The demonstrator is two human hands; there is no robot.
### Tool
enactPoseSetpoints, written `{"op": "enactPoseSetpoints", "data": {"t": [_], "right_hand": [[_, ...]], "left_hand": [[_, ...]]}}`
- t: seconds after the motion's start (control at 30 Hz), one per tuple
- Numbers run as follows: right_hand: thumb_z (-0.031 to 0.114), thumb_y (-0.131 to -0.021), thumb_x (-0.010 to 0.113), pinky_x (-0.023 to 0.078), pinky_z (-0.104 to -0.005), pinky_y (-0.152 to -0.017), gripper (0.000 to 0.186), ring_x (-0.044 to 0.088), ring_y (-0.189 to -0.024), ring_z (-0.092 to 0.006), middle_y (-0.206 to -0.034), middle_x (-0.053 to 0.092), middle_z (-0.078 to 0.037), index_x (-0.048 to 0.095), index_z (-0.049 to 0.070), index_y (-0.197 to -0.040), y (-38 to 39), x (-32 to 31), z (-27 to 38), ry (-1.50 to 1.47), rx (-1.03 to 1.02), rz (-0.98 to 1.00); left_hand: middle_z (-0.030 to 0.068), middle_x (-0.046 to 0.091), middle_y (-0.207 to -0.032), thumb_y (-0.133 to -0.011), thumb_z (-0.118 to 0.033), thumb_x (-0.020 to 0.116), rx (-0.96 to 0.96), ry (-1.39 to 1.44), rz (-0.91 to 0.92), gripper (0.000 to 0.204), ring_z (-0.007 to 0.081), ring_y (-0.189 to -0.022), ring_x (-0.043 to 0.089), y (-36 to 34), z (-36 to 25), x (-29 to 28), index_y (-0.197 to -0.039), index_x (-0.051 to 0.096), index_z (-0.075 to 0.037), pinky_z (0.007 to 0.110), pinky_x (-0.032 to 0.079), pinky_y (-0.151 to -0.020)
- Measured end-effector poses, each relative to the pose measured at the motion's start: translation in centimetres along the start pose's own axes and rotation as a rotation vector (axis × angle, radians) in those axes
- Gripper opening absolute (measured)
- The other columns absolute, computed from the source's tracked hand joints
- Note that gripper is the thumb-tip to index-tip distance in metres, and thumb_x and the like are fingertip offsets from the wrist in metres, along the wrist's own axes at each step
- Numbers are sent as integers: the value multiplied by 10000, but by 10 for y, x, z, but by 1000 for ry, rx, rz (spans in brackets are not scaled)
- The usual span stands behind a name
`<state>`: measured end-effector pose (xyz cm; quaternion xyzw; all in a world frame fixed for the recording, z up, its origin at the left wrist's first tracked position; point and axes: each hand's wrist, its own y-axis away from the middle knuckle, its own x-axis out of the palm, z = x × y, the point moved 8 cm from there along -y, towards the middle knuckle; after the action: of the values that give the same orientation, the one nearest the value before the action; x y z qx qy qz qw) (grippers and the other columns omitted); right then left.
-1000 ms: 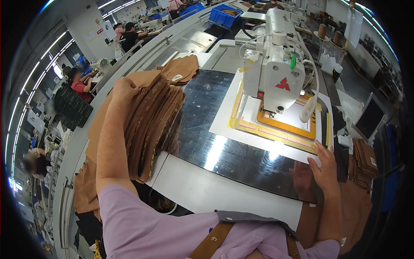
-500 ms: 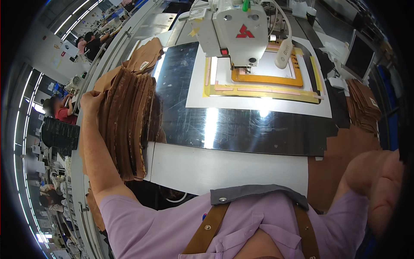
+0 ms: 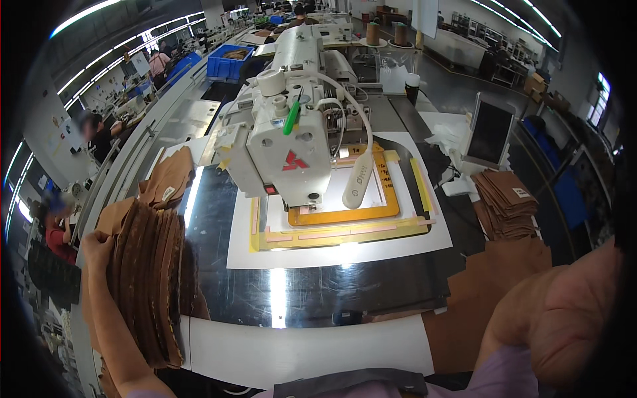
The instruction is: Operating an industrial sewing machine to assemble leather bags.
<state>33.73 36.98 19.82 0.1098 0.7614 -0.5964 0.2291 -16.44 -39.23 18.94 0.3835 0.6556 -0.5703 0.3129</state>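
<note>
At the left of the table, brown leather-like pieces stand in a thick folded stack [image 3: 142, 285]. My left hand [image 3: 98, 251] is at the stack's outer left edge, its fingers closed on the edge of a brown piece. Close to the camera at the lower right is my raised right hand [image 3: 570, 318]; its fingertips are lost in the dark rim, so its grip cannot be told. Between the hands stands a white industrial sewing machine [image 3: 285, 146]. Under its head lie an orange frame [image 3: 358, 215] and a white sheet [image 3: 318, 260] edged with yellow and pink tape.
More brown pieces [image 3: 166, 179] lie behind the stack. On the right are another brown pile [image 3: 507, 205], a flat brown piece [image 3: 464, 318] and a dark-screened monitor [image 3: 490, 129]. A green-handled tool [image 3: 290, 121] rests on the machine. A blue bin [image 3: 229, 63] stands farther back.
The view has tilted up, so the machine and table sit lower and more of the room shows. My left hand stays at the stack's edge; my right hand remains raised near the camera.
</note>
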Motion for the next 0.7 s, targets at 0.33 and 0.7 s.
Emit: {"op": "enactPoseSetpoints", "data": {"t": [0.33, 0.7], "right_hand": [[393, -1013, 620, 378, -561, -1152, 680, 565, -1287, -425, -1389, 565, -296, 439, -91, -1455, -61, 58, -7, -77, 37, 186], [360, -1027, 606, 379, -583, -1148, 631, 578, -1270, -416, -1368, 583, -287, 451, -88, -1445, -66, 59, 3, -245, -27, 242]], "left_hand": [[149, 754, -796, -782, -252, 719, -14, -135, 59, 267, 265, -781, 748, -6, -16, 2, -886, 777, -13, 394, 555, -760], [72, 766, -793, -811, -373, 750, -242, 67, 50, 372, 157, -734, 731, -23, 30, 7, -961, 807, -38, 297, 560, -744]]}}
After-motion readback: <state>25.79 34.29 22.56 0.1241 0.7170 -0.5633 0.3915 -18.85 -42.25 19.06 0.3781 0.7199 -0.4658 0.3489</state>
